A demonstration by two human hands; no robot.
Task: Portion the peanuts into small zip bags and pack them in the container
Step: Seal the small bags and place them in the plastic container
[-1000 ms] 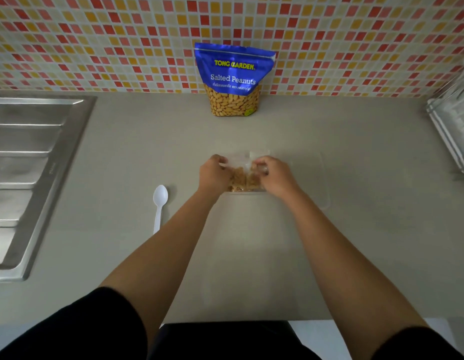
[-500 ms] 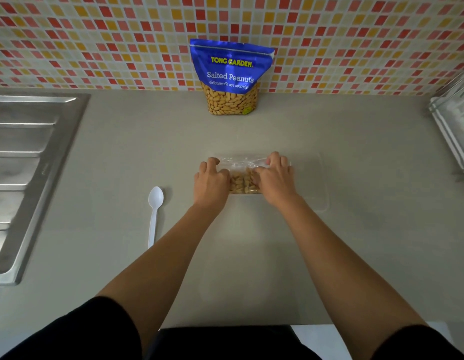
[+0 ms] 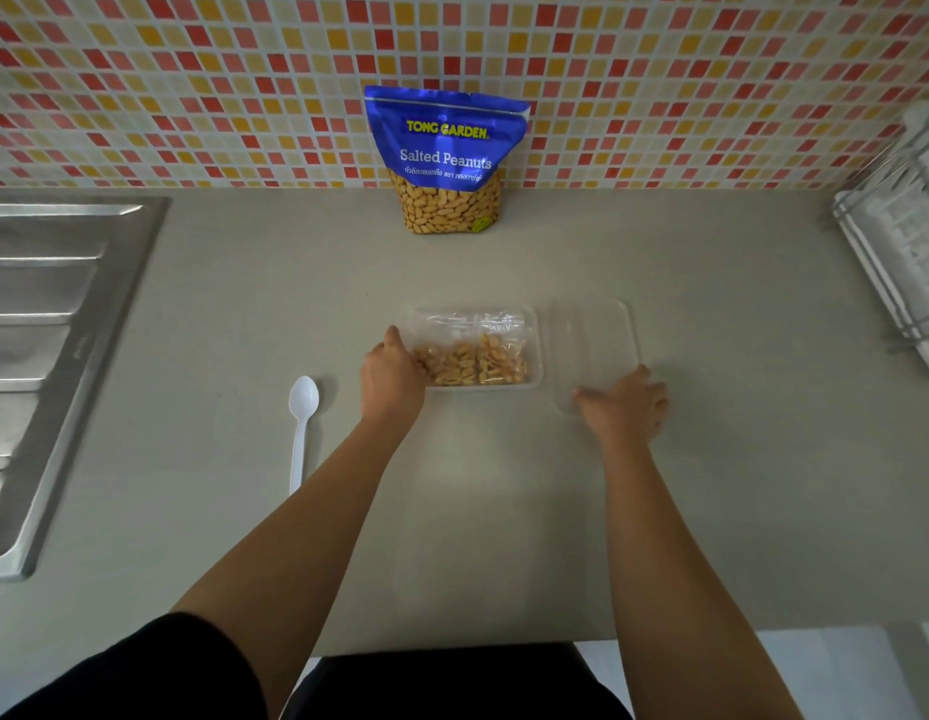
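At the left edge of the grey bench (image 3: 712, 511) sits a shiny metal sink (image 3: 52, 324). Next to it lies a white plastic spoon (image 3: 300, 428), bowl end pointing to the wall. Then comes the left hand (image 3: 392, 379). It is pressed against the left end of the clear plastic container (image 3: 538, 350) near the middle of the bench, with the fingers curled at the rim. I cannot tell if it really grips or only steadies the box.

Inside the container lie small clear zip bags of peanuts (image 3: 475, 361), side by side. Behind them, at the back edge against the tiled wall, stands the big blue peanut bag (image 3: 444, 163).

Just right of the container lies a clear flat lid (image 3: 592, 350). The right hand (image 3: 626, 407) rests on its near corner with fingers spread flat, not closed on it.

The lid looks thin and slippery. It could slide away under that flat hand, or bump the box and shift it.

The lid is so clear its edges are hard to see. I cannot count the small bags. A white wire rack (image 3: 904, 262) is cut off at the right edge.
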